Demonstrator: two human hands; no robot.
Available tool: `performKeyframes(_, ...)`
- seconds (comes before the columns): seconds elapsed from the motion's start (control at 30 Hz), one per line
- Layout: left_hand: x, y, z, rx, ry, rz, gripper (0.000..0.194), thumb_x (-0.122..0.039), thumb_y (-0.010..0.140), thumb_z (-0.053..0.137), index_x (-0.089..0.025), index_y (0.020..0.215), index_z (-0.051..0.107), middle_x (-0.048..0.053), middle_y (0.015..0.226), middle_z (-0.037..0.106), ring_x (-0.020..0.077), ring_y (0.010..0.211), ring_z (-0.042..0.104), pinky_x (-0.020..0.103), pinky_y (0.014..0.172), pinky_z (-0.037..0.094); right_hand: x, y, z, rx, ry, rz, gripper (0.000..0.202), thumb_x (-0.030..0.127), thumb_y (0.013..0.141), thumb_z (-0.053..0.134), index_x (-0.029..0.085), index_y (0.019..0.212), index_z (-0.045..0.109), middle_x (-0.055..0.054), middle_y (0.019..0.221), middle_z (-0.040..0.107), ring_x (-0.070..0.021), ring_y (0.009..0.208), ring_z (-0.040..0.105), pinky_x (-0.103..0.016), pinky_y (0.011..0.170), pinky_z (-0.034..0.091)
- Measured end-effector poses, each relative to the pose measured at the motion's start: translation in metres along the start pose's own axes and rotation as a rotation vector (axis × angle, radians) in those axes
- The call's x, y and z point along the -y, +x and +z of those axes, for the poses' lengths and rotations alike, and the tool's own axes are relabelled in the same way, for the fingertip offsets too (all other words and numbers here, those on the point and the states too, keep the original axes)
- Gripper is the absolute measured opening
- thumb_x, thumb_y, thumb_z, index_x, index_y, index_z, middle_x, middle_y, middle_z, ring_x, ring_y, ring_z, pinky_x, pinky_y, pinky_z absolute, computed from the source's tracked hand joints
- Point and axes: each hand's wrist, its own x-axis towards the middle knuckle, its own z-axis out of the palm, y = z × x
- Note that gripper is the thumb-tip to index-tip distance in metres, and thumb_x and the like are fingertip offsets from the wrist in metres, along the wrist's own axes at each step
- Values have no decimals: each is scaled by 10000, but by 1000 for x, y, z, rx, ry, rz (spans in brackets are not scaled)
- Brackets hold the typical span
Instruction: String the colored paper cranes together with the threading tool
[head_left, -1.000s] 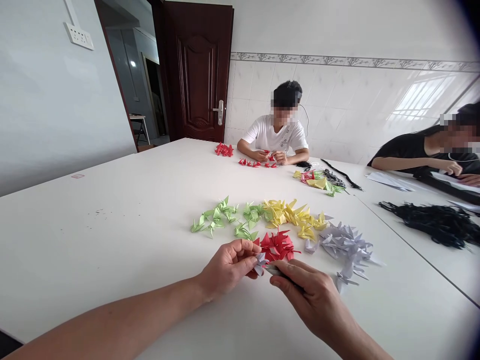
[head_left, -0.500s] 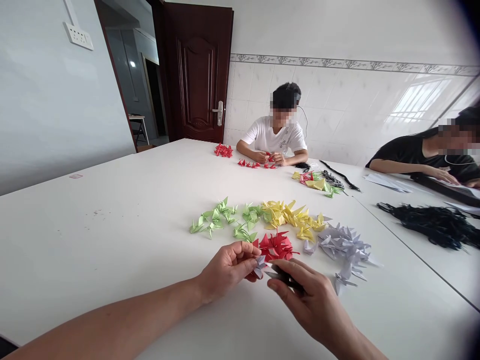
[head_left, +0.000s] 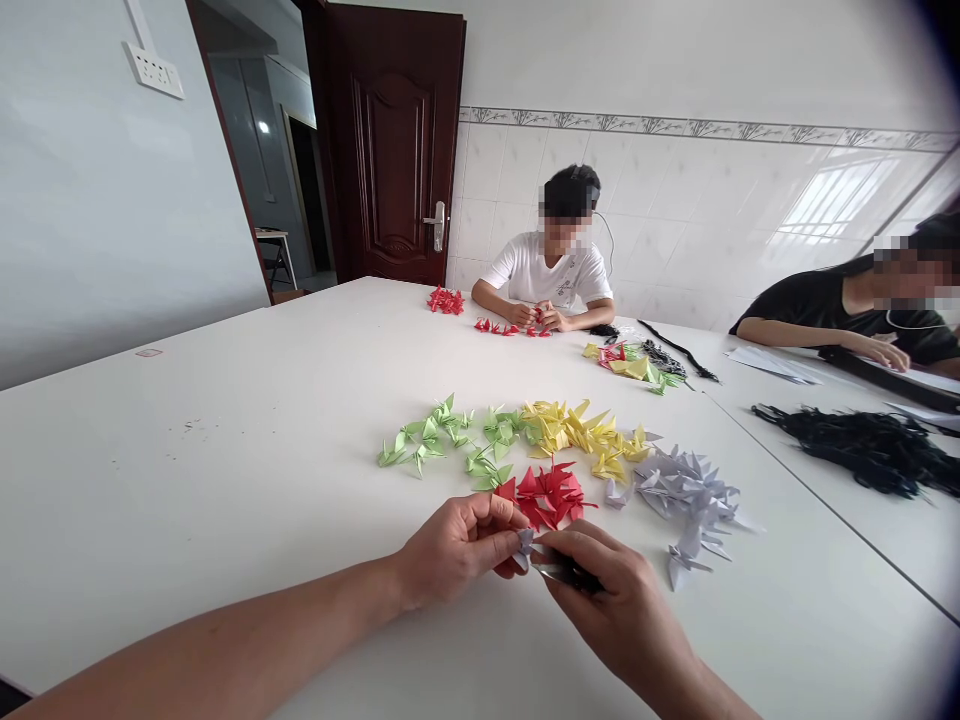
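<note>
Matt paper crane [head_left: 525, 546]; tool [head_left: 564, 570] (seemingly metal).

Pale paper crane [head_left: 524, 549] beside silver-tipped dark tool [head_left: 571, 573]

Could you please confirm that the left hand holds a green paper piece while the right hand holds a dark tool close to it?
Not quite: the head view shows the paper piece in the left hand is pale lilac, not green; the right hand does hold a dark tool close to it.
</note>
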Motion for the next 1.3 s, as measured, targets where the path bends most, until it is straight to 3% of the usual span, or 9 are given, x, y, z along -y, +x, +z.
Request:
performKeyframes(0.2,2,-1,-2,-43,51,-10,208,-298,799,586,-162,956,580,45,916,581,138,755,604,283,687,462,-5,9,-26,-120,-85,11,155,193,750,492,198,794,640,-13,697,614,-116,576,549,-202,524,422)
performKeyframes(0.33,0,-2,-2,-51,100,-39,176,-249,792,572,-175,951,584,37,909,571,141,777,597,276,686,456,-25,17,-68,-281,-361,268,185,339,735,523,206,762,649,-15,728,653,-151,625,583,-233,573,435)
performKeyframes(0.47,-1,-2,-2,-52,143,-65,187,-246,795,556,-164,962,575,45,868,582,158,799,594,297,712,453,-54,19,-96,-105,-542,596,274,444,729,481,225,731,647,11,508,578,-163,489,504,-250,458,376)
performKeyframes(0.63,1,-2,-4,-53,163,-52,194,-260,792,552,-160,958,573,34,799,577,161,783,586,303,715,446,-74,19,-99,60,-564,712,319,454,739,464,221,788,676,3,513,590,-190,541,546,-255,465,391)
performKeyframes(0.83,-5,-3,1,-100,96,-64,188,-275,734,612,-144,867,588,-1,753,517,105,650,540,260,647,433,-72,20,-76,-29,-522,386,316,467,748,534,210,854,684,-30,750,662,-201,664,619,-273,565,463)
performKeyframes(0.93,-6,-3,3,-104,75,-76,187,-273,720,629,-144,849,586,-18,698,507,95,618,520,255,635,425,-77,19,-64,-20,-561,272,235,415,775,534,222,747,665,-9,684,622,-169,572,597,-239,478,433)
performKeyframes(1.03,-4,-3,2,-105,67,-73,183,-270,717,640,-144,840,589,-28,638,507,102,610,529,259,634,425,-76,16,-57,-132,-554,215,216,366,806,511,218,702,629,-2,671,594,-149,541,565,-228,457,412)
performKeyframes(1.17,-2,-2,0,-69,-18,-53,236,-316,737,641,-139,887,602,32,807,585,135,685,598,289,670,452,-48,13,-45,-267,-389,28,131,300,814,522,208,836,613,-22,751,584,-134,610,553,-228,539,437)
performKeyframes(1.3,-2,-2,1,33,-214,-110,338,-348,756,642,-190,1050,586,68,1027,587,155,801,634,300,739,461,-15,7,-26,-192,-188,-226,187,130,816,498,230,941,596,-22,794,572,-113,654,558,-208,574,439)
